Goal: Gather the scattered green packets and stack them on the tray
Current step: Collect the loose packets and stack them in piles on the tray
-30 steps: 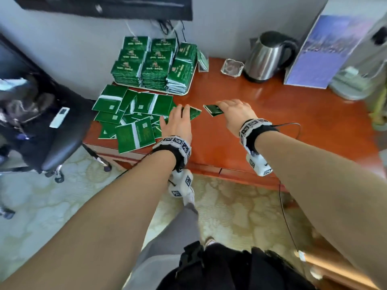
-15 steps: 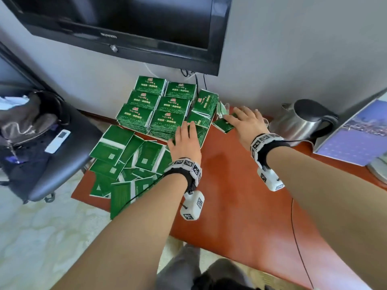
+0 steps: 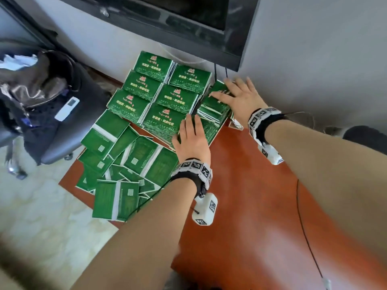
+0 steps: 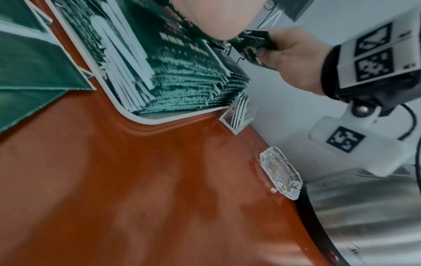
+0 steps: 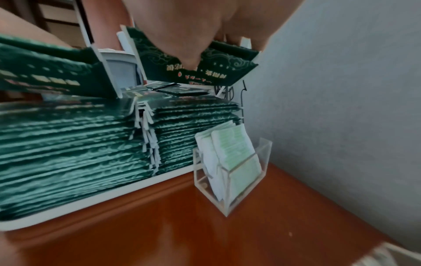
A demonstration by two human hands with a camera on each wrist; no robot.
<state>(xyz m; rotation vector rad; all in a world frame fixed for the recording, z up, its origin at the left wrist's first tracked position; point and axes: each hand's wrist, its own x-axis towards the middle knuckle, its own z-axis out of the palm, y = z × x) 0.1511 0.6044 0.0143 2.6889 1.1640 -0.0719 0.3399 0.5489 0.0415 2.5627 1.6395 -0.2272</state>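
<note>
Packets [image 3: 165, 97] stand in neat green stacks on the white tray [image 4: 136, 117] at the back of our red-brown desk [image 3: 251, 206], against the wall. Our right hand [image 3: 240, 97] is over the rightmost stack, thumb below and fingers above one packet [image 5: 198, 72], pinching it just above the pile. Our left hand [image 3: 193, 139] lies palm down at the near edge of the stacks; from the head view the fingers look fairly straight, and the right wrist view shows a packet [image 5: 52, 72] at that hand, but we cannot tell whether it is gripped or only pressed. More packets [image 3: 125, 164] lie loose and overlapping on the desk's left end, just beside the tray. A clear holder [image 5: 232, 172] with pale sachets stands right of the tray; a glass dish [image 4: 280, 172] and a steel kettle [image 4: 364, 216] sit farther right
</note>
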